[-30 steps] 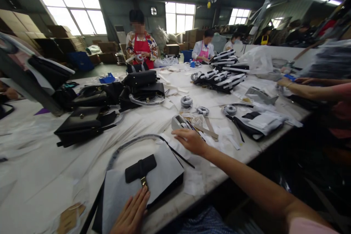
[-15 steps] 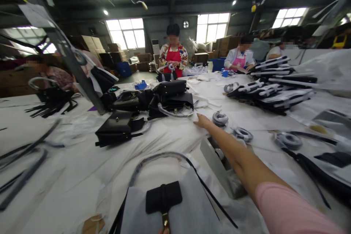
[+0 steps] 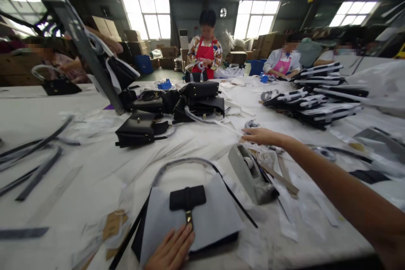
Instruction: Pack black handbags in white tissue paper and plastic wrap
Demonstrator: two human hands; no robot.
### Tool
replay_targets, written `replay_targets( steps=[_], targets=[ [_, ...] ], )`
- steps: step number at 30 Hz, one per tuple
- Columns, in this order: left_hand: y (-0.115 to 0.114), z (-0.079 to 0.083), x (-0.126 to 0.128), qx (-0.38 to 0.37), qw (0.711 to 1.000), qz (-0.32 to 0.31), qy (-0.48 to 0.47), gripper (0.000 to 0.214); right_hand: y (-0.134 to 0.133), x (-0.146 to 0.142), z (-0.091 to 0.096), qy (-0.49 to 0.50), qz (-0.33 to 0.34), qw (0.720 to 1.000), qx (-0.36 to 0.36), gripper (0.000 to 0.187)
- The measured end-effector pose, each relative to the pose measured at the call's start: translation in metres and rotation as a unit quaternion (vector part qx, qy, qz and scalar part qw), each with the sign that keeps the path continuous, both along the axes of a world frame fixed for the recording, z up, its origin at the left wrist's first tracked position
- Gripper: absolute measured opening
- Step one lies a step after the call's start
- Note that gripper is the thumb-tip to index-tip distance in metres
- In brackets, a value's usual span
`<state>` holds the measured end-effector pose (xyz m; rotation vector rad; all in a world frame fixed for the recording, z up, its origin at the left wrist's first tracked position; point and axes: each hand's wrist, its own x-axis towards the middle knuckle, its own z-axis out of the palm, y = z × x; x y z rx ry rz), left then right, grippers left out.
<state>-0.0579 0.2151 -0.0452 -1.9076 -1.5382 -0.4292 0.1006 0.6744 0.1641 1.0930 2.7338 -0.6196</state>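
A black handbag (image 3: 221, 242) lies in front of me, its front covered by a pale protective sheet (image 3: 218, 206) with a black flap tab and gold clasp (image 3: 189, 218) over it. My left hand (image 3: 174, 247) rests flat on the sheet, fingertips at the clasp. The bag's wrapped handle (image 3: 186, 160) arches away from me. Out to the right, my right hand (image 3: 261, 136) has its fingertips together at the end of a thin white strip (image 3: 232, 128), just on the near side of a wrapped coil (image 3: 252, 124). The grip itself is small and partly blurred.
A grey tape dispenser (image 3: 247, 173) stands right of the bag. Black handbags (image 3: 137, 128) are grouped beyond, beside a slanted metal post (image 3: 95, 59). Wrapped black pieces (image 3: 313, 101) are stacked at right. Dark strips (image 3: 44, 173) lie left. Co-workers (image 3: 205, 52) are across the table.
My right hand has moved right and nearer, with the white strip now stretching to its fingers. More of my left hand shows on the bag. The view has tilted down.
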Motion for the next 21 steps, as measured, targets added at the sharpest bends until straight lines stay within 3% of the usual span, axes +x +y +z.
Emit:
replay_targets(
  steps=[2,5,8,10,12,15,18,21],
  targets=[
    [-0.007,0.017,0.006,-0.076,0.996,0.03,-0.043,0.043,-0.04,0.025,0.014,0.074,0.053,0.996,-0.02,0.066],
    [-0.012,0.03,0.013,-0.105,0.989,0.04,-0.097,0.048,-0.113,0.04,0.02,0.148,0.176,0.973,-0.014,0.064],
    [-0.013,0.029,0.016,-0.104,0.987,0.035,-0.12,0.049,-0.182,0.036,0.004,0.158,0.307,0.939,-0.001,0.061],
    [-0.013,0.026,0.017,-0.104,0.986,0.038,-0.124,0.048,-0.214,0.028,-0.015,0.137,0.375,0.917,0.023,0.065],
    [-0.015,0.023,0.017,-0.109,0.984,0.049,-0.133,0.047,-0.232,0.02,-0.036,0.103,0.411,0.903,0.066,0.071],
    [-0.017,0.019,0.018,-0.12,0.978,0.068,-0.157,0.046,-0.243,0.012,-0.057,0.063,0.413,0.9,0.121,0.073],
    [-0.019,0.018,0.02,-0.123,0.975,0.079,-0.167,0.042,-0.249,0.007,-0.062,0.063,0.417,0.898,0.121,0.066],
    [-0.019,0.016,0.021,-0.119,0.975,0.08,-0.169,0.041,-0.256,0.0,-0.061,0.087,0.432,0.894,0.088,0.047]
  ],
)
